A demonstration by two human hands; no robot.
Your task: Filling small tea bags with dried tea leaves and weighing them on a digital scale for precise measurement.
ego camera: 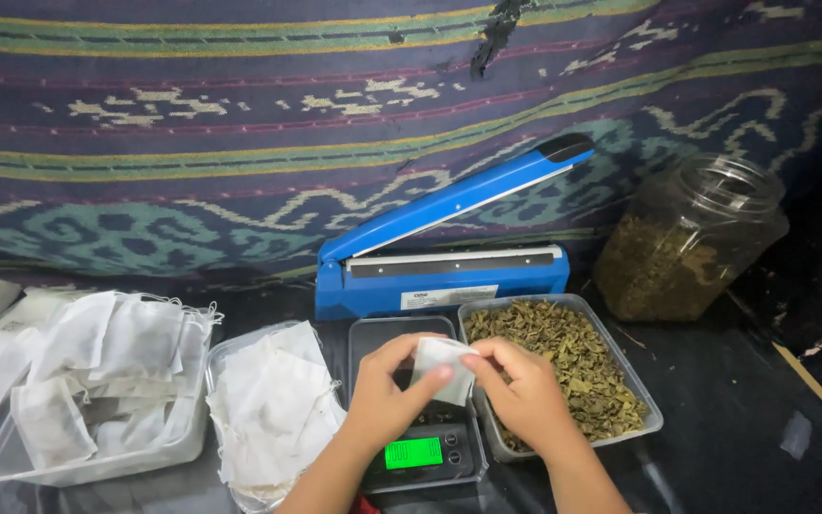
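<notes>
Fig.: small white filter bag (442,366) pinched at both sides over digital scale (414,419); left hand (382,395) grip clamped on bag's left edge, right hand (523,390) grip clamped on its right edge; bag held just above scale pan, appears empty, mouth seemingly being parted.

Progress (judged): filling not begun on this bag; dried leaves untouched in clear tray (563,366) just right of scale; heaped white bags in left tub (97,381), full or empty cannot tell; flat bags stacked in middle tub (273,405), seemingly blanks; blue impulse sealer (444,257) behind scale, arm raised, nothing in it.

Counts: 1 bag in hand; 1 scale, green display lit; 1 leaf tray; 2 bag tubs, bags too many and overlapped to count; 1 sealer; 1 clear jar (687,238) approx. half full of leaves, lid off, far right on dark counter (744,419); patterned cloth (192,124) behind.
</notes>
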